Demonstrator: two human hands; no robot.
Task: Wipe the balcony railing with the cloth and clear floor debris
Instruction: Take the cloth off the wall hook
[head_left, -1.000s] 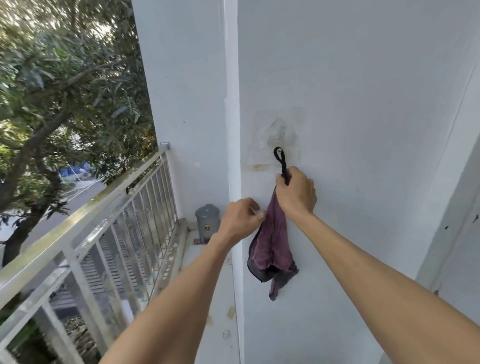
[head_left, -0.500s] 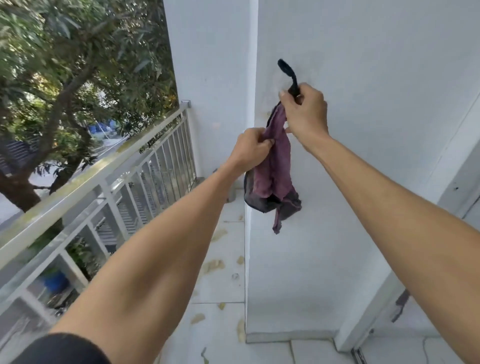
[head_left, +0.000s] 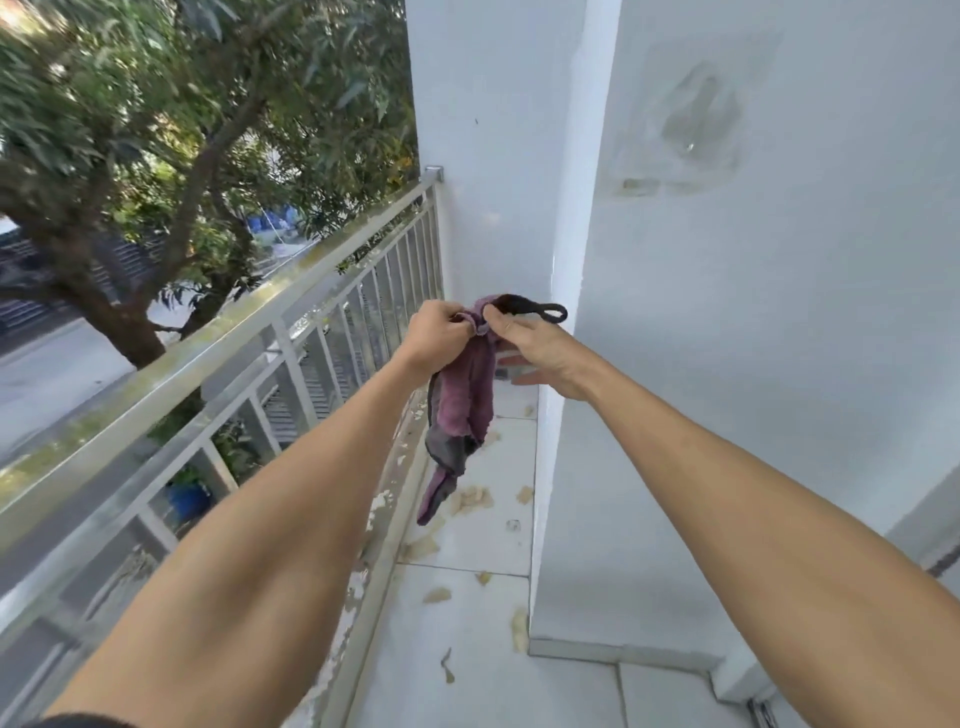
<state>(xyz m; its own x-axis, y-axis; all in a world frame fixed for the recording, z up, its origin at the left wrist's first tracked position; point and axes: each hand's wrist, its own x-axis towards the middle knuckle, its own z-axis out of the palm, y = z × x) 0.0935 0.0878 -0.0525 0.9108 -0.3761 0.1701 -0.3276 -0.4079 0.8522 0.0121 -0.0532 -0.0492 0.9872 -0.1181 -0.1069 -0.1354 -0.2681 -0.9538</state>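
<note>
1. We see the railing (head_left: 260, 332) cut off by the left and near edges.
2. The top edge of the cloth (head_left: 467, 400) is hidden inside the left hand (head_left: 441, 335) and right hand (head_left: 545, 358).
3. We cannot identify the blurred patch (head_left: 696, 119) on the right wall (head_left: 779, 312).

Daylit balcony, we face white walls (head_left: 779, 364).
We see pale floor tiles (head_left: 493, 691), a leafy tree (head_left: 156, 130) and grey street (head_left: 52, 374) outside.

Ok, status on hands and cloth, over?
Left hand and right hand pinch cloth top. Cloth hangs clear of railing. Debris on floor.
</note>
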